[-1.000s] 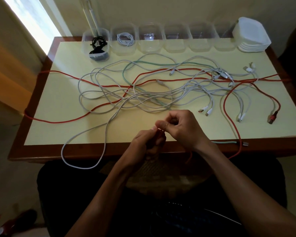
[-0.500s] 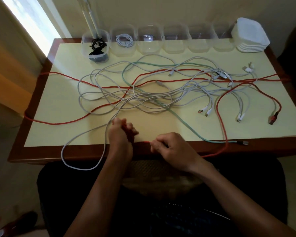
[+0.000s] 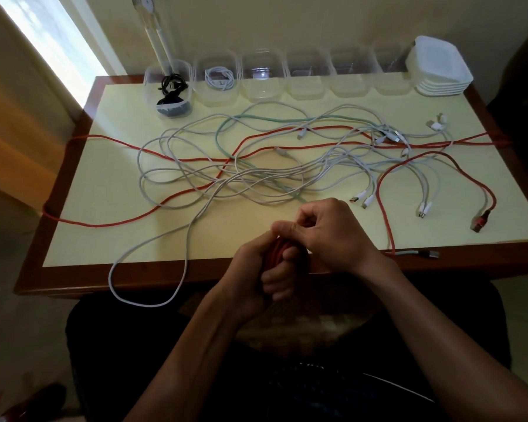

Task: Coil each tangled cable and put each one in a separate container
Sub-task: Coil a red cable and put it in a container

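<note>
The red cable (image 3: 384,202) is bunched in loops inside the left hand (image 3: 262,269), which is clenched around the coil at the near edge of the worktop (image 3: 73,233). The right hand (image 3: 329,236) sits just above and touching it, thumb and fingers pinched on a strand of the same cable at the top of the coil. From the hands the cable runs right along the near edge, then up in a loop to a red plug (image 3: 479,222) lying near the right side. Other stretches of it cross the worktop and drop over both side edges.

Beyond the hands lies a tangle of white cables (image 3: 171,166) with a green cable (image 3: 223,132) threaded through; one white loop hangs over the near edge at the left.

Along the far edge stands a row of clear containers. The leftmost (image 3: 168,86) holds a black cable (image 3: 173,86), the next (image 3: 217,80) a coiled white one (image 3: 218,79). A stack of white lids (image 3: 439,67) sits at the right end.
</note>
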### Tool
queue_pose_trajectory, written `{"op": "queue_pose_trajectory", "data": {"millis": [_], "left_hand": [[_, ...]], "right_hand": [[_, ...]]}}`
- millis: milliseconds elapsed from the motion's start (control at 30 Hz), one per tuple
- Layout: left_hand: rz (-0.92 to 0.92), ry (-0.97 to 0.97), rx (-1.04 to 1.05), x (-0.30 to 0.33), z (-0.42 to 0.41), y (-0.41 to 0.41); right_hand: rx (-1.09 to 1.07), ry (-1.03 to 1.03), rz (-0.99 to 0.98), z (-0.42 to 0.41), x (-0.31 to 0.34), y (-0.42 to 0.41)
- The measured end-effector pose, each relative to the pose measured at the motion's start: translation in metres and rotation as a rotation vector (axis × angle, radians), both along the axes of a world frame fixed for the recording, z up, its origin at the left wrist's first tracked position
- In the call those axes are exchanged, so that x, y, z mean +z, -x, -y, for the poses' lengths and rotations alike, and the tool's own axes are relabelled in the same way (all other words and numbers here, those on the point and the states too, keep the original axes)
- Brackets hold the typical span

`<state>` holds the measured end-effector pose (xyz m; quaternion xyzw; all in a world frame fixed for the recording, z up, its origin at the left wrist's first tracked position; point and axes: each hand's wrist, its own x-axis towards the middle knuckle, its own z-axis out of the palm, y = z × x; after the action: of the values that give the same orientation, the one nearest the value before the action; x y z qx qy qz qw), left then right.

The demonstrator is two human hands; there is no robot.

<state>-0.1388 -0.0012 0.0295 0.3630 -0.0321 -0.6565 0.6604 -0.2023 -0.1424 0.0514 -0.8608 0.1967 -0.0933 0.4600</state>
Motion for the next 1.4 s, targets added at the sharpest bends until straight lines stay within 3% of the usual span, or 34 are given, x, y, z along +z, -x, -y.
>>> {"op": "queue_pose_trajectory", "data": {"millis": [67,267,367,467,533,600,667,733,867,1033,1167,1267,1400], "left_hand": [[-0.138,0.067,0.013,-0.003,-0.001,-0.001],[-0.323,0.288,0.037,-0.012,-0.009,-0.007],[-0.510,0.419,0.297,-0.017,-0.013,-0.013],[-0.679,0.467,0.698,-0.019,-0.022,-0.032],[-0.616,0.382,0.895,-0.017,-0.028,-0.048],[-0.393,0.163,0.950,-0.020,-0.027,-0.058],[0.003,-0.139,0.913,-0.028,-0.022,-0.057],[0.332,-0.308,0.794,-0.037,-0.018,-0.048],[0.610,-0.229,0.324,-0.032,-0.021,-0.018],[0.442,-0.020,0.113,-0.016,-0.017,-0.006],[0.225,0.034,0.105,-0.008,-0.016,-0.005],[0.122,0.084,0.105,-0.009,-0.016,-0.007],[0.095,0.026,0.213,-0.006,-0.008,0.003]], "right_hand": [[-0.025,-0.010,0.007,-0.002,-0.001,-0.002],[-0.036,0.004,0.054,-0.007,-0.009,-0.003],[-0.021,0.063,0.048,-0.011,-0.017,-0.003],[0.031,0.087,-0.094,-0.017,-0.026,0.002],[0.142,0.099,-0.171,-0.026,-0.027,0.006],[0.273,0.097,-0.189,-0.036,-0.022,0.008],[0.353,0.082,-0.164,-0.040,-0.010,0.006],[0.348,0.072,-0.099,-0.040,0.001,0.002],[0.182,0.118,0.015,-0.028,0.003,-0.010],[-0.013,0.060,0.078,-0.011,-0.007,-0.010],[-0.121,-0.054,0.142,-0.015,-0.021,-0.005],[-0.074,-0.160,0.137,-0.022,-0.027,0.000],[-0.149,-0.028,0.256,-0.040,-0.040,0.002]]}}
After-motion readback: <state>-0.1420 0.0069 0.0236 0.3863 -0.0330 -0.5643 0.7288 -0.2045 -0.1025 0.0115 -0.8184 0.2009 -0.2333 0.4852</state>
